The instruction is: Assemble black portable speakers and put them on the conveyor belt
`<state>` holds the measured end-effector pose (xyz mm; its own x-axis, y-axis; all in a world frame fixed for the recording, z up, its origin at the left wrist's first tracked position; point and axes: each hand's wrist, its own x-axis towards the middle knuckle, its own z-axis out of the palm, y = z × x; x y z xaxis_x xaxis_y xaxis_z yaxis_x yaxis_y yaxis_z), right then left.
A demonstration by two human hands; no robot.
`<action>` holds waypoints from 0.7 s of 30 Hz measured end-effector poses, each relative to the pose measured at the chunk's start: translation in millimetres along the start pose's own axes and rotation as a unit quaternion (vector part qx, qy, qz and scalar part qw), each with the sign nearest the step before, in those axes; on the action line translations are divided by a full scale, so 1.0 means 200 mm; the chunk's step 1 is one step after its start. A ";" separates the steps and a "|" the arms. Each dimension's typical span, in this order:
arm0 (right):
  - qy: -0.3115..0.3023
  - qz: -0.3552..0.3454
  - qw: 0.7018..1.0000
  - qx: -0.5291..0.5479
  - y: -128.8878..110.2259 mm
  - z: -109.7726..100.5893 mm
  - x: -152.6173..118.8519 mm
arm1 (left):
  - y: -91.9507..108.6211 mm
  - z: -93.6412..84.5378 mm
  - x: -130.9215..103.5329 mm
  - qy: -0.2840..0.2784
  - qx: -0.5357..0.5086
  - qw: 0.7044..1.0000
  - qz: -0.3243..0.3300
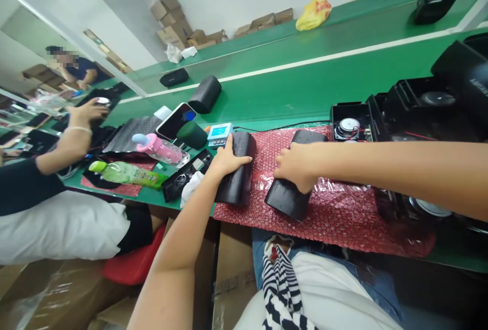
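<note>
- Left hand [227,160]: spread wide, resting on a black speaker [238,185] directly beneath it.
- Right hand [295,165]: fingers curled around a second speaker [287,202] below it.
- Red bubble wrap [339,213]: under both hands.
- Blue-screened device [220,132]: just beyond the left hand.

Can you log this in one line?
Left hand: on black rounded plastic-looking case | right hand: curled over similar black case | beneath: red bubble wrap
</note>
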<state>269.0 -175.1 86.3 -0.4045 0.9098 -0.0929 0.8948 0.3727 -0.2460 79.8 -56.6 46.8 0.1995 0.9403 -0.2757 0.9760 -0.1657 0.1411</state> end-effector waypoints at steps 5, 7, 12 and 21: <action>-0.002 -0.043 0.998 -0.034 0.03 0.21 -0.18 | 0.03 0.02 -0.01 0.024 0.019 0.999 -0.015; 0.022 -0.040 0.999 0.018 0.05 0.25 -0.21 | 0.02 0.01 -0.01 0.019 0.008 1.000 -0.014; 0.022 -0.014 0.992 0.120 0.05 0.27 -0.30 | 0.02 0.02 -0.01 0.019 0.003 1.000 -0.009; 0.302 0.323 0.795 0.416 -0.08 0.46 -0.48 | 0.03 0.04 -0.01 0.036 -0.011 0.999 0.009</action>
<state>275.9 -284.7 11.1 0.4778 0.8776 -0.0401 0.3421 -0.2279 -0.9116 86.5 -61.0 41.0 0.2089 0.9562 -0.2049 0.9703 -0.1765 0.1657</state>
